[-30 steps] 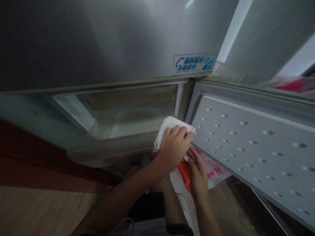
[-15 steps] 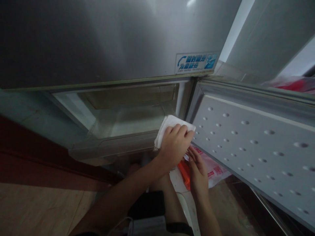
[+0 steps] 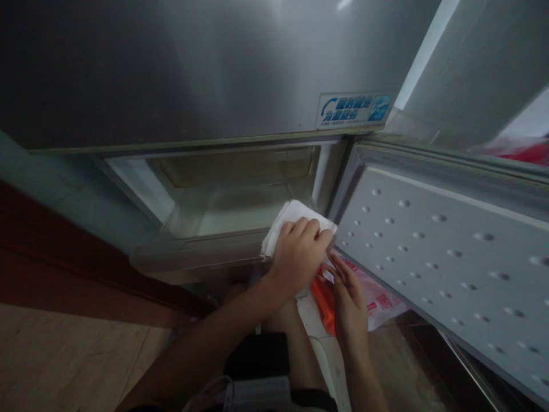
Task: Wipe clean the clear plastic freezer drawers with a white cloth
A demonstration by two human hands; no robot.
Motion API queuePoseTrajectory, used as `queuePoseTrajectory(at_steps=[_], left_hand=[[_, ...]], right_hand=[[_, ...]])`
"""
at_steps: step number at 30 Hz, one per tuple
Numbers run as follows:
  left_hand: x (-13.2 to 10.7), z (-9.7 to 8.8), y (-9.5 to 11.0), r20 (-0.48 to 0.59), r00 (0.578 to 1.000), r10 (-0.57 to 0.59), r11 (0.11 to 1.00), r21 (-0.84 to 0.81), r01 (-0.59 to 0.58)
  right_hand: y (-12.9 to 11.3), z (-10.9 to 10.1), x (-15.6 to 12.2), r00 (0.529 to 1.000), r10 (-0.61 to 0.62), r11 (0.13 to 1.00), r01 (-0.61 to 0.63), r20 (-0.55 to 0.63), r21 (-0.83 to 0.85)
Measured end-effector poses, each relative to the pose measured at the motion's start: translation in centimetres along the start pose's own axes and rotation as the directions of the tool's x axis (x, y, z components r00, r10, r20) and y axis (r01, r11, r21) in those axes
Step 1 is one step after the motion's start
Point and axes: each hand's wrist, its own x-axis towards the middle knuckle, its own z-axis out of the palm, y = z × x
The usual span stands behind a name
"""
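My left hand (image 3: 300, 254) is closed on a folded white cloth (image 3: 288, 216) and presses it against the right front corner of a clear fridge drawer (image 3: 201, 254) that is pulled out. My right hand (image 3: 349, 297) is just below and to the right. Its fingers are stretched out and touch the lower edge of the open fridge door (image 3: 437, 252), above an orange object (image 3: 323, 300).
The door's white inner panel with dimples swings out on the right. A blue sticker (image 3: 354, 109) sits on the steel door above the drawer. A pink and white plastic bag (image 3: 381, 300) lies under the door. Wooden floor (image 3: 64, 360) is at the left, my knees below.
My left hand and the cloth have shifted slightly left along the drawer's corner. My right hand has stayed under it with fingers stretched.
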Motion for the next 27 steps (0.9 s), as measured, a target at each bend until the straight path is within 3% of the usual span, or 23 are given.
queuePoseTrajectory(at_steps=[6, 9, 13, 15, 17, 19, 20, 22, 25, 27], left_hand=[[-4.5, -3.2, -3.9, 0.005, 0.986, -0.166, 0.986, 0.013, 0.166], [-7.9, -4.8, -6.9, -0.052, 0.953, -0.297, 0.955, -0.001, 0.297], [-13.0, -6.8, -11.9, -0.274, 0.863, -0.424, 0.9, -0.016, 0.436], [-15.2, -7.8, -14.2, -0.316, 0.791, -0.524, 0.841, -0.045, 0.539], [-16.7, -8.4, -15.5, -0.4, 0.693, -0.6, 0.777, -0.085, 0.624], [-17.3, -8.4, -15.8, -0.422, 0.643, -0.64, 0.741, -0.118, 0.661], [-17.3, -8.1, -15.5, -0.424, 0.647, -0.634, 0.748, -0.121, 0.653], [-16.6, -7.0, -14.3, -0.449, 0.699, -0.556, 0.809, -0.1, 0.579], [-14.6, -4.9, -11.6, -0.479, 0.777, -0.409, 0.895, -0.046, 0.443], [-13.0, -3.6, -9.5, -0.464, 0.803, -0.375, 0.916, -0.053, 0.397]], right_hand=[[0.2, 0.0, 0.2, 1.0, -0.003, 1.0, 0.003, 0.006, -0.008], [0.3, -0.2, 0.2, 1.0, 0.007, 0.999, -0.008, -0.009, -0.033], [0.1, -0.1, 0.1, 1.0, 0.009, 0.999, -0.01, -0.022, -0.034], [0.0, 0.0, 0.0, 1.0, 0.005, 0.999, -0.006, -0.027, -0.032], [-0.1, 0.1, -0.1, 0.999, 0.005, 0.999, -0.006, -0.033, -0.039], [0.0, 0.1, -0.1, 0.999, 0.002, 0.999, -0.004, -0.036, -0.042], [0.0, 0.1, -0.1, 0.999, -0.001, 0.999, -0.001, -0.036, -0.041], [0.1, 0.0, -0.1, 0.999, -0.013, 0.999, 0.011, -0.036, -0.045], [0.2, 0.0, -0.1, 0.999, -0.025, 0.998, 0.024, -0.023, -0.06], [0.1, 0.0, -0.1, 1.0, -0.022, 0.998, 0.021, -0.016, -0.056]])
